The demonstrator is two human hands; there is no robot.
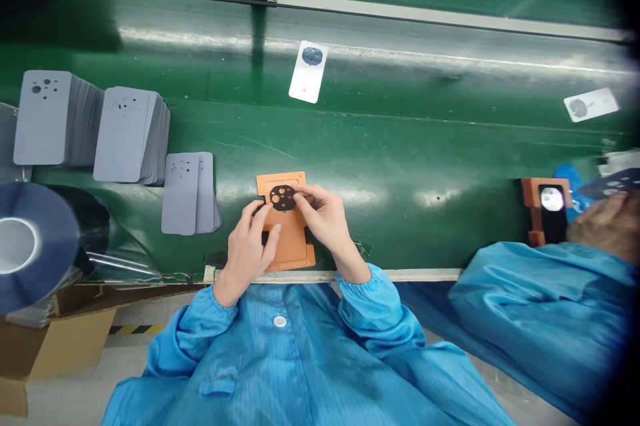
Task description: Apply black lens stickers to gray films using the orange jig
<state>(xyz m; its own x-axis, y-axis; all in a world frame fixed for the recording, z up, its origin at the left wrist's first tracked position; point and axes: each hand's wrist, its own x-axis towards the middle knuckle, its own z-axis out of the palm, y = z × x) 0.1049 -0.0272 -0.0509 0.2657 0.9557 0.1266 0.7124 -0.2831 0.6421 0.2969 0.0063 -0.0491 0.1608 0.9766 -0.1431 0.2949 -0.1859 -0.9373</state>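
Observation:
An orange jig [286, 254] lies on the green belt [400, 166] near its front edge. A small black round piece with several holes [282, 197] sits in the jig's upper recess. My left hand [247, 249] rests on the jig's left side, its fingers curled and its fingertips touching the left edge of the black piece. My right hand [323, 216] comes in from the right, thumb and forefinger pinched on the right edge of the black piece.
Three stacks of grey cards [47, 118] [131, 135] [190, 193] lie at the left. A roll of clear film [35, 243] sits at the far left. Two cards [309, 71] [591, 105] ride the belt. A co-worker's hand [603, 223] and another orange jig [545, 203] are at the right.

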